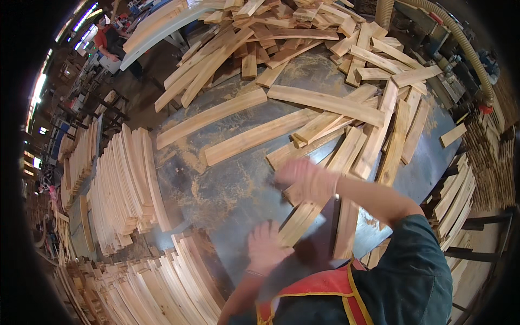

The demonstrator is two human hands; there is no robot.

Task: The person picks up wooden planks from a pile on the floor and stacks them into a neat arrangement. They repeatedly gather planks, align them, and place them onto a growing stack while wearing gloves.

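Note:
My left hand (266,248) is at the near end of a pale wooden board (297,226), beside its left edge. Its fingers point away from me and look stretched out; whether the palm presses on the wood I cannot tell. Across the same board reaches my right hand (309,181), smeared by motion, with its fingers hidden or blurred. Just right of this board lies another wooden board (346,230), its near end close to my apron. Farther up the metal table (233,200), several loose boards overlap, among them a long plank (327,104).
A big heap of wood pieces (292,32) covers the table's far side. Stacked boards stand at left (122,189) and near left (157,287). Sawdust lies on the metal. A ribbed hose (471,43) hangs at far right. Another person (105,40) stands at far left.

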